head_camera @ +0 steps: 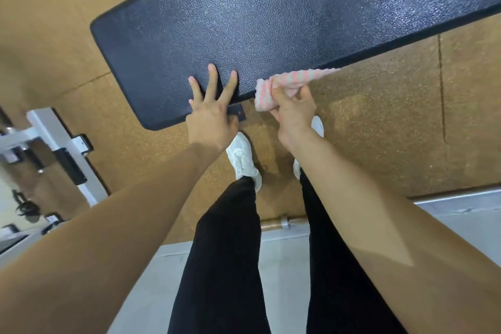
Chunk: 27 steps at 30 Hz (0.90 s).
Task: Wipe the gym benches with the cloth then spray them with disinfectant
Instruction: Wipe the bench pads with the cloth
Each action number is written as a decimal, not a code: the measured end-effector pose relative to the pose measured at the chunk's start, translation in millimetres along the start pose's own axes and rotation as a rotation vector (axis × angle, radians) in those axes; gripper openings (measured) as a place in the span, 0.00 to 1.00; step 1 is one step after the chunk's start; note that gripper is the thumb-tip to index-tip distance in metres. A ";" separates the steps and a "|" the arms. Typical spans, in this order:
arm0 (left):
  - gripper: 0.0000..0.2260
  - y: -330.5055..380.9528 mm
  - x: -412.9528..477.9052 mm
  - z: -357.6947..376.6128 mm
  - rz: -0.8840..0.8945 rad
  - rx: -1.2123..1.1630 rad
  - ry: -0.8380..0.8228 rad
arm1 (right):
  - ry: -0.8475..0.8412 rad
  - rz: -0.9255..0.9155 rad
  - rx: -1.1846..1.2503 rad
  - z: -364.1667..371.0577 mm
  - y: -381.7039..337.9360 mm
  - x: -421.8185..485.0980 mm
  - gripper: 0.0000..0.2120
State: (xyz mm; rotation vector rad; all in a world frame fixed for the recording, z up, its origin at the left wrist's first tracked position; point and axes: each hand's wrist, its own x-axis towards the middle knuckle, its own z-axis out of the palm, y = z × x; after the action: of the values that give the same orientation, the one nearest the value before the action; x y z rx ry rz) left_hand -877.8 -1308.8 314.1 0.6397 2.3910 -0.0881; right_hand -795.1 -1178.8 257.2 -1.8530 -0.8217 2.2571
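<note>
A black padded gym bench runs slantwise across the upper part of the view. My left hand lies flat on its near edge, fingers spread, holding nothing. My right hand is closed around a bunched pink and white cloth, pressed against the bench's near side edge; a strip of the cloth trails to the right along that edge. No spray bottle is in view.
Tan rubber floor tiles surround the bench. A white metal machine frame stands at the left. A barbell bar lies behind my feet, by a grey platform. My white shoes stand close to the bench.
</note>
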 end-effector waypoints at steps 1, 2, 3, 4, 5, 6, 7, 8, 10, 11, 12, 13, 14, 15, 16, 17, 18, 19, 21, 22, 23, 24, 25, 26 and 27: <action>0.37 -6.1 -1.0 -0.2 0.017 -0.026 0.021 | 0.003 0.000 -0.014 2.1 4.4 -1.9 0.21; 0.37 -15.4 -1.5 0.2 0.041 -0.067 0.050 | 0.015 0.000 -0.028 4.7 9.8 -2.7 0.19; 0.36 -27.3 -2.5 -0.1 0.073 -0.117 0.081 | 0.032 -0.003 -0.042 8.5 15.9 -4.1 0.18; 0.35 -41.3 -3.3 -0.5 0.112 -0.171 0.108 | 0.048 -0.008 -0.051 13.8 22.4 -6.6 0.17; 0.34 -55.6 -4.1 -2.2 0.154 -0.223 0.127 | 0.060 -0.013 -0.059 20.0 28.4 -10.6 0.17; 0.33 -70.0 -4.2 -4.9 0.191 -0.264 0.139 | 0.065 -0.009 -0.066 26.8 35.5 -13.7 0.18; 0.31 -84.1 -3.3 -8.8 0.219 -0.283 0.154 | 0.065 -0.006 -0.069 34.5 42.4 -17.8 0.19; 0.30 -98.4 -1.7 -12.7 0.234 -0.278 0.182 | 0.068 -0.002 -0.073 42.2 49.8 -22.0 0.20; 0.28 -127.2 2.2 -20.3 0.241 -0.246 0.237 | 0.077 -0.007 -0.069 58.7 64.8 -32.8 0.17; 0.27 -142.6 4.0 -23.2 0.249 -0.227 0.252 | 0.086 -0.008 -0.057 66.7 73.8 -38.5 0.16; 0.27 -159.0 5.7 -25.0 0.262 -0.203 0.258 | 0.096 -0.007 -0.053 74.9 84.1 -43.8 0.15; 0.27 -175.9 7.1 -26.2 0.281 -0.178 0.257 | 0.108 -0.008 -0.054 84.5 94.4 -50.5 0.15; 0.27 -192.5 8.4 -26.8 0.307 -0.156 0.246 | 0.113 -0.010 -0.052 94.7 104.8 -57.6 0.16; 0.27 -207.6 8.9 -26.2 0.341 -0.134 0.227 | 0.115 -0.007 -0.046 105.1 115.6 -64.5 0.17; 0.27 -221.4 8.3 -24.6 0.384 -0.107 0.205 | 0.113 0.002 -0.040 114.8 127.0 -70.2 0.17; 0.27 -233.8 7.2 -22.2 0.432 -0.080 0.183 | 0.112 0.013 -0.025 124.4 137.7 -75.6 0.17; 0.27 -244.4 5.7 -20.6 0.475 -0.053 0.162 | 0.115 0.027 -0.003 133.3 146.8 -80.4 0.17; 0.27 -253.5 4.1 -19.6 0.504 -0.022 0.142 | 0.116 0.041 0.010 140.6 155.0 -84.1 0.17; 0.28 -268.9 1.4 -20.3 0.520 0.033 0.098 | 0.117 0.059 0.019 155.0 168.5 -93.4 0.18; 0.29 -275.7 0.7 -21.3 0.524 0.039 0.076 | 0.116 0.061 0.016 162.0 174.5 -98.1 0.18; 0.29 -281.5 0.6 -21.4 0.534 0.034 0.055 | 0.119 0.063 0.012 167.6 181.3 -101.4 0.17; 0.29 -286.5 0.5 -21.6 0.545 0.031 0.036 | 0.128 0.060 0.002 173.9 187.8 -105.0 0.16; 0.30 -291.7 1.1 -21.0 0.553 0.031 0.019 | 0.146 0.056 -0.015 180.6 195.7 -107.3 0.17; 0.30 -296.2 1.6 -20.7 0.556 0.030 0.004 | 0.157 0.058 -0.038 187.2 203.1 -109.7 0.19; 0.30 -299.5 1.9 -19.9 0.560 0.019 -0.005 | 0.166 0.063 -0.055 193.2 207.9 -111.7 0.21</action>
State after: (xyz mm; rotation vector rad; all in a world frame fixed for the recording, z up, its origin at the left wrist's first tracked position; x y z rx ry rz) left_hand -1030.6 -1566.7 299.2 1.2854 2.1217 0.1279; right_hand -895.9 -1465.8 279.1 -2.0849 -0.8168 2.1001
